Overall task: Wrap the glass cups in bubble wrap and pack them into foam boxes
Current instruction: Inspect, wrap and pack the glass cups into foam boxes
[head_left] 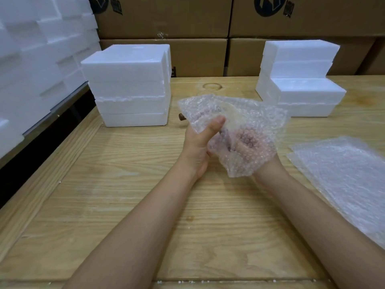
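Above the middle of the wooden table (125, 205) I hold a sheet of clear bubble wrap (245, 122) bunched around something. A glass cup seems to be inside; only a faint clear rim (205, 93) shows behind the wrap, and a small brown piece (181, 117) sticks out at the left. My left hand (198, 147) grips the wrap from the left, thumb pressed on its front. My right hand (248, 147) is under the wrap and shows only dimly through the bubbles.
A stack of white foam boxes (129, 86) stands at the back left, another stepped stack (300, 80) at the back right. Spare bubble wrap sheets (350, 180) lie at the right edge. Cardboard cartons (198, 55) wall the back; foam blocks (37, 49) pile up at the left.
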Demonstrator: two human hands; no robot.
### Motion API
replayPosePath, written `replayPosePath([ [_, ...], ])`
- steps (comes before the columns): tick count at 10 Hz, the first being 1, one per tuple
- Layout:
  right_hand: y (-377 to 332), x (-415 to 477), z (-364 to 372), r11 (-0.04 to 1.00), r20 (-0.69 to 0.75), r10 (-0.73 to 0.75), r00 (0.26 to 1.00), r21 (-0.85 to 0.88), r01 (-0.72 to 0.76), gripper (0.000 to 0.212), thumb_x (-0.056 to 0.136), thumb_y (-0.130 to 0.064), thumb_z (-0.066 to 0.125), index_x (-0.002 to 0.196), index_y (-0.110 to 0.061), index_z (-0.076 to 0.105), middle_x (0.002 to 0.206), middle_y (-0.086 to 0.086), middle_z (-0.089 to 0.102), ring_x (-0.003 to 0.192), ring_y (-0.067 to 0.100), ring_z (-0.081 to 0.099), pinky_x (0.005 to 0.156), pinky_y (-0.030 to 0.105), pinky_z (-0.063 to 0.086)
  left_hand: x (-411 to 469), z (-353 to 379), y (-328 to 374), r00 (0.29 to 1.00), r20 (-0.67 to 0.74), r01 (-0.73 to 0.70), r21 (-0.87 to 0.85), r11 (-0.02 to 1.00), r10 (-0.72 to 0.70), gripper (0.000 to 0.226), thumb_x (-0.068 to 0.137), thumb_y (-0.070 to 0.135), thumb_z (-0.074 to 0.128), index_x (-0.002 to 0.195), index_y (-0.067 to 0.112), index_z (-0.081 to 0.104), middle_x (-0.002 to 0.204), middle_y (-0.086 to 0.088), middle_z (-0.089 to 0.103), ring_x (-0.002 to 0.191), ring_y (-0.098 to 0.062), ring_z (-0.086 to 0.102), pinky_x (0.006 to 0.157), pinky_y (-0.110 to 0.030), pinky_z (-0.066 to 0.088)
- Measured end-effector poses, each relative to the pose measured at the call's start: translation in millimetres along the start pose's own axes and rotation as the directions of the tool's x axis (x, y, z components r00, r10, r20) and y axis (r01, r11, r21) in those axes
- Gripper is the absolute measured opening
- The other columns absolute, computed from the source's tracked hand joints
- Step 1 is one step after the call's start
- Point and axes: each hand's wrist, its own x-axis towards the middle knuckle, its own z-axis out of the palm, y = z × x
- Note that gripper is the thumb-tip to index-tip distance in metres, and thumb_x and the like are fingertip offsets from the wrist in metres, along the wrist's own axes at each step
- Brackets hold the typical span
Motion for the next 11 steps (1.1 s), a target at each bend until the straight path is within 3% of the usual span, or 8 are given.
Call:
replayPosePath([
  [2,9.6,3.5,-1.5,0.978,-0.083,0.184,0.979,0.113,-0.174,0.044,0.093,0.006,0.052,0.135,0.009,0.041,0.120,0.019,0.051,0.083,-0.001,0.059,0.080,0.016,0.044,-5.8,5.8,-2.5,1.000,0.004,0.012,-0.096,0.995,-0.011,0.102,0.055,0.038,0.086,0.137,-0.002,0.042,0.132,-0.025,0.055,0.118,-0.036,0.058,0.100,-0.049,0.048],
  [3,-4.3,-5.1,-4.1,0.950,-0.173,0.211,0.962,-0.197,-0.243,0.056,0.085,0.005,0.063,0.136,-0.005,0.042,0.118,0.003,0.049,0.067,-0.034,0.041,0.064,0.002,0.040,-5.3,4.1,-1.2,0.998,-0.007,0.056,-0.103,0.993,-0.057,0.112,0.049,0.043,0.090,0.139,-0.001,0.041,0.135,-0.026,0.053,0.122,-0.038,0.055,0.105,-0.054,0.042],
  [5,-32.4,-13.2,-13.8,0.874,0.216,-0.259,0.942,-0.362,0.323,0.034,0.090,-0.004,0.053,0.066,-0.024,0.064,0.062,-0.021,0.066,0.062,-0.009,0.061,0.060,0.010,0.047,-4.2,-0.4,2.9,0.997,-0.031,0.068,-0.148,0.987,-0.073,0.122,0.041,0.047,0.093,0.141,0.000,0.041,0.138,-0.022,0.052,0.125,-0.036,0.053,0.108,-0.053,0.039],
  [7,-31.1,1.2,-31.8,0.854,-0.250,-0.395,0.884,-0.455,0.253,0.074,0.093,-0.065,0.026,0.057,-0.006,0.052,0.052,-0.009,0.054,0.052,0.004,0.051,0.058,0.019,0.042,-1.2,-8.7,4.8,0.995,-0.019,0.096,-0.218,0.971,-0.102,0.119,0.042,0.047,0.092,0.140,0.001,0.043,0.138,-0.022,0.052,0.126,-0.036,0.051,0.110,-0.054,0.036],
  [8,-40.7,0.6,-35.2,0.937,-0.394,-0.318,0.862,0.009,0.350,0.055,0.098,-0.057,0.028,0.066,-0.019,0.050,0.068,-0.005,0.070,0.062,0.009,0.061,0.058,0.022,0.045,-1.6,-9.6,4.0,0.994,-0.024,0.099,-0.243,0.965,-0.108,0.114,0.044,0.046,0.091,0.140,0.003,0.045,0.137,-0.021,0.053,0.125,-0.035,0.053,0.107,-0.052,0.040],
  [9,-39.2,-3.4,-33.0,0.907,-0.225,-0.246,0.943,0.291,0.306,0.060,0.087,-0.071,0.037,0.107,-0.016,0.052,0.102,0.004,0.073,0.091,0.019,0.066,0.076,0.031,0.054,-0.6,-9.7,3.7,0.994,-0.034,0.091,-0.320,0.943,-0.107,0.086,0.058,0.043,0.079,0.131,0.007,0.054,0.133,-0.019,0.058,0.123,-0.034,0.055,0.106,-0.052,0.040],
  [10,-27.3,-8.1,-12.4,0.949,-0.008,-0.230,0.973,0.217,0.226,0.097,0.047,-0.081,0.068,0.118,-0.018,0.052,0.120,0.003,0.064,0.109,0.020,0.063,0.089,0.032,0.051,2.1,-10.8,4.3,0.994,-0.052,0.073,-0.375,0.924,-0.099,0.064,0.061,0.043,0.071,0.116,0.011,0.063,0.120,-0.014,0.066,0.111,-0.028,0.064,0.099,-0.047,0.048],
  [11,-9.8,-12.2,15.8,0.971,0.061,-0.236,0.970,0.059,0.232,0.082,0.044,-0.063,0.083,0.106,-0.016,0.058,0.107,-0.001,0.069,0.102,0.017,0.063,0.088,0.033,0.050,3.0,-13.0,4.1,0.995,-0.043,0.063,-0.388,0.920,-0.087,0.063,0.065,0.044,0.067,0.118,0.011,0.062,0.120,-0.014,0.066,0.112,-0.028,0.063,0.096,-0.044,0.051],
])
